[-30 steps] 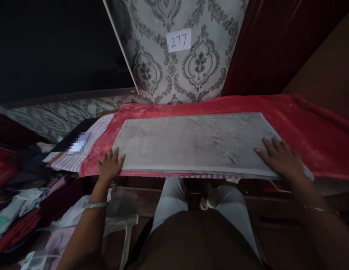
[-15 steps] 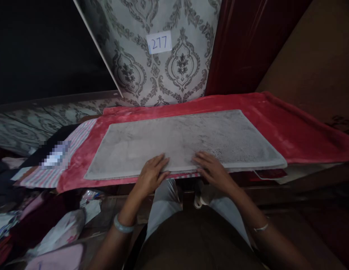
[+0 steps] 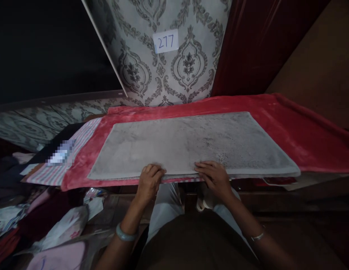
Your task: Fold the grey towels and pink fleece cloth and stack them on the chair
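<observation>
A grey plush mat with a pale border lies flat and lengthwise on a red blanket; its near edge shows more than one layer. My left hand is at the middle of that near edge, its fingers bent over the rim and closed on it. A short way to the right, my right hand has its fingers together on top of the rim and its thumb low at the edge. The undersides of both grips are hidden.
A striped cloth sticks out from under the blanket at left. A large dark screen hangs over the left side. Patterned wallpaper bearing a paper marked 277 stands behind. Bags and clothes lie low at left.
Both hands have drawn back toward me to the mat's near edge. My left fingers, flatter on the mat before, are now bent over the rim. The view has shifted slightly.
</observation>
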The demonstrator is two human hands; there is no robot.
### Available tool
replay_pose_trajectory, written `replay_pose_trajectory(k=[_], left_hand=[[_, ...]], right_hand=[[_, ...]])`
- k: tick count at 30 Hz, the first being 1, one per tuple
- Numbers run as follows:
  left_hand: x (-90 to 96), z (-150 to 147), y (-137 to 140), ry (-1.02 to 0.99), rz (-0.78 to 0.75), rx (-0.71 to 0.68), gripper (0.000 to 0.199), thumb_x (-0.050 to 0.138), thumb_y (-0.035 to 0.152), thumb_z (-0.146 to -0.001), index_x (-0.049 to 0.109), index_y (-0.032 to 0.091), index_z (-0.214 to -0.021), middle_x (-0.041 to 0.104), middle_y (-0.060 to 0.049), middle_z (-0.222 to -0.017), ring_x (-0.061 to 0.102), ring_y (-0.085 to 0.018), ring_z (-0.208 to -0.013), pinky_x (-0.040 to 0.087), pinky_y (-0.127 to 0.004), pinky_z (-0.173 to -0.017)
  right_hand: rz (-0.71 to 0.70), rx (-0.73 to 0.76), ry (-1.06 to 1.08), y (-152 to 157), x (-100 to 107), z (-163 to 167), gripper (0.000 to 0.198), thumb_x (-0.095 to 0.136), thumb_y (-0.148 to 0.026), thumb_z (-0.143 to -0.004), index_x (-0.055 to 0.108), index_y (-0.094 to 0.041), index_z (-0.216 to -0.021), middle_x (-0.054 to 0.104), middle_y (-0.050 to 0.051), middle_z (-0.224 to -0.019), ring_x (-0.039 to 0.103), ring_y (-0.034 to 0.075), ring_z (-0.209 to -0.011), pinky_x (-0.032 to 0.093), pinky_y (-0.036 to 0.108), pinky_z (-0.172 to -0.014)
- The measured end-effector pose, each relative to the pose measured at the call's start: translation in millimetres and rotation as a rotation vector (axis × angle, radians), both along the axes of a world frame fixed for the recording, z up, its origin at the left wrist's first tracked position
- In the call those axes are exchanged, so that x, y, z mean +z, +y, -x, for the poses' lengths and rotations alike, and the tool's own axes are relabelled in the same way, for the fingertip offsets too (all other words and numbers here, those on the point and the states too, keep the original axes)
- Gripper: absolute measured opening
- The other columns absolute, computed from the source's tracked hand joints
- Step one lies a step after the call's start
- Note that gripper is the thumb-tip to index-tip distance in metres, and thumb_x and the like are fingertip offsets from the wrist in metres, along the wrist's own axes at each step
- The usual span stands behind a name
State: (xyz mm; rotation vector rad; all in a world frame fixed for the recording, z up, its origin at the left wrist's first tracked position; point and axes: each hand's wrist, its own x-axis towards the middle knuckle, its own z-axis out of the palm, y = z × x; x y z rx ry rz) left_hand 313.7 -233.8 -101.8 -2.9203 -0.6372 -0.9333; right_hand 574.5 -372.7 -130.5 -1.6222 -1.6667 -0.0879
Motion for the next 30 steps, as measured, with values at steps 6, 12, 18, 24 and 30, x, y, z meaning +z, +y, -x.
replay_pose_trajectory(k=[6,12,18,24,30], left_hand=[[-6.2,3.1,-5.0,0.027,0.010,0.052,0.024,0.049,0.018,-0.097,0.072,0.022,-0.104,0.066,-0.009,-0.091,0.057,-0.022,-0.090,0.046,-0.036,-0.076],[-4.4,3.9,-15.4,-0.006,0.006,0.046,0.024,0.048,0.018,-0.098,0.070,0.021,-0.107,0.065,-0.008,-0.092,0.055,-0.021,-0.088,0.046,-0.035,-0.074],[14.6,14.0,-22.5,-0.106,0.129,-0.015,0.016,0.052,0.018,-0.097,0.068,0.018,-0.096,0.067,-0.006,-0.088,0.058,-0.018,-0.086,0.049,-0.032,-0.076],[36.3,-1.1,22.7,0.060,0.161,0.299,0.038,0.045,0.037,-0.099,0.063,0.021,-0.129,0.062,-0.013,-0.136,0.053,-0.028,-0.128,0.041,-0.048,-0.108],[23.0,-23.0,31.6,0.493,0.278,0.514,0.064,0.038,0.052,-0.099,0.032,0.027,-0.157,0.019,-0.009,-0.167,0.014,-0.037,-0.153,0.018,-0.065,-0.119]], right_hand=[[-0.030,0.034,0.128,-2.7,9.4,-4.1,0.025,0.051,-0.034,-0.097,0.075,-0.028,-0.092,0.077,0.003,-0.103,0.068,0.025,-0.101,0.052,0.048,-0.089],[0.090,0.086,-0.037,44.2,51.0,17.3,0.039,0.042,-0.037,-0.100,0.067,-0.025,-0.128,0.068,0.008,-0.127,0.057,0.027,-0.124,0.045,0.049,-0.105],[0.349,0.250,-0.304,73.8,42.4,57.6,0.053,0.047,-0.039,-0.098,0.043,-0.032,-0.151,0.035,0.006,-0.161,0.027,0.033,-0.149,0.027,0.063,-0.116],[0.331,0.266,-0.341,67.7,33.9,59.8,0.050,0.047,-0.035,-0.099,0.044,-0.038,-0.150,0.037,0.001,-0.160,0.029,0.034,-0.148,0.028,0.065,-0.115],[0.375,0.280,-0.316,62.7,38.5,64.1,0.052,0.044,-0.033,-0.101,0.038,-0.037,-0.153,0.036,0.000,-0.161,0.026,0.030,-0.150,0.025,0.062,-0.117]])
